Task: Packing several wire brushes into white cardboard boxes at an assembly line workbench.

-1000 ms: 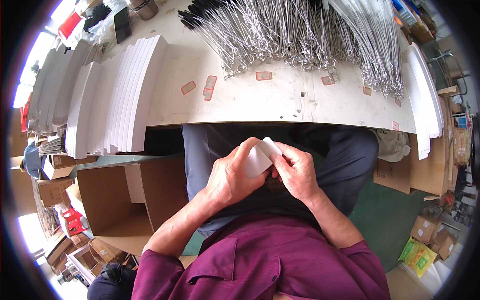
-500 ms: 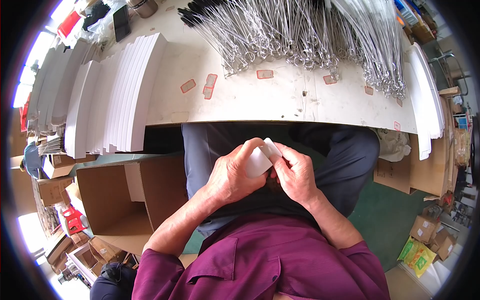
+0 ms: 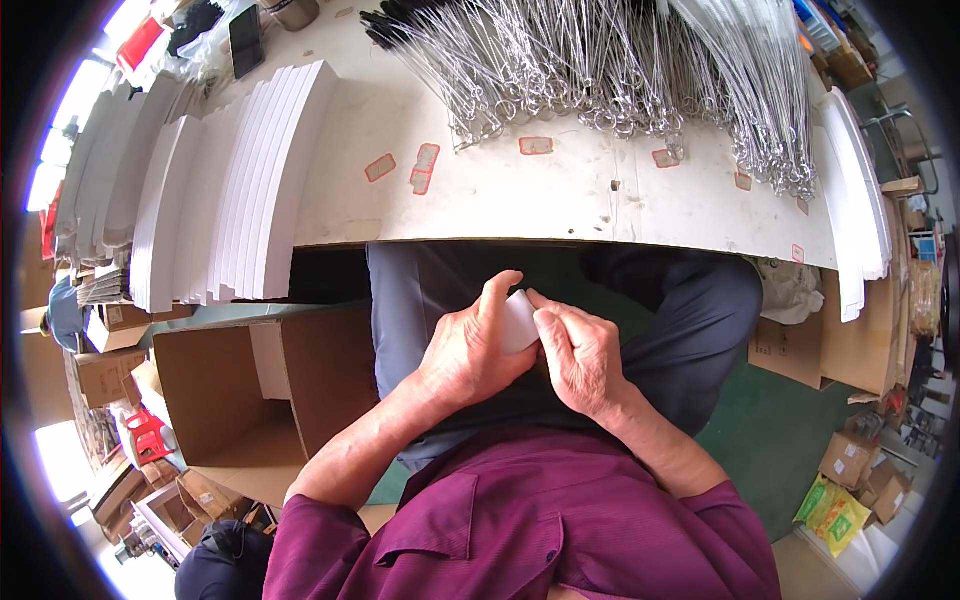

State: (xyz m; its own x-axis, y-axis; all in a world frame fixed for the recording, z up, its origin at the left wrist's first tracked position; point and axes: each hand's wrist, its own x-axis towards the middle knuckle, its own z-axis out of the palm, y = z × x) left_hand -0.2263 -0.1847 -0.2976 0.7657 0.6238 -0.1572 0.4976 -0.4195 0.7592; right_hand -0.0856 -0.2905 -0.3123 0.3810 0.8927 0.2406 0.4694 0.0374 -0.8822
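Off the tabletop's (image 3: 450, 215) near edge, above the lap, a white card piece (image 3: 519, 322) sits between the two hands, which are nearly together. The left hand (image 3: 465, 350) cups its left side, forefinger raised; the right hand (image 3: 583, 355) curls closed on its right end, the knuckles hiding how the fingertips meet it. It looks like smooth, thin card: probably light, fairly stiff along folds, easily creased on flat faces and a little slippery. Holding it by opposite edges, with light pressure, seems best. White card stacks (image 3: 250, 190) line the tabletop's left edge; wire-handled brushes (image 3: 600, 70) lie along its far edge.
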